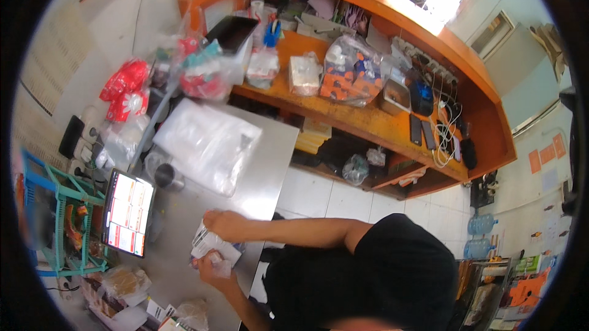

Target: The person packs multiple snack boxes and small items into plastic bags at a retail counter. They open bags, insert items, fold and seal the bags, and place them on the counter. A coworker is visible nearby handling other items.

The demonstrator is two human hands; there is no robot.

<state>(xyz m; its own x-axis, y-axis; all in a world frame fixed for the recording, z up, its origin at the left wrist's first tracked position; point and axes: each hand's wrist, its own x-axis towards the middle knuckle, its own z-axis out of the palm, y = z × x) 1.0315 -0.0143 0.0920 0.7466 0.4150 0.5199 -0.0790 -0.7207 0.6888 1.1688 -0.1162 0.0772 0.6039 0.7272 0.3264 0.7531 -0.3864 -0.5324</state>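
My right hand (226,225) is at the upper end of a white packet with dark print (211,244), its fingers closed on the edge. My left hand (216,267) grips the lower end, where some clear plastic (224,268) shows beside the fingers. The packet is held low over the steel table (184,227), close to its edge. Whether it touches the tabletop, I cannot tell. What lies inside the packet is hidden.
A lit tablet (128,213) and a metal cup (168,177) stand left of my hands. Clear plastic bags (211,144) lie beyond. Wrapped goods sit at the lower left (126,285). An orange counter (294,55) carries boxes, phones and cables.
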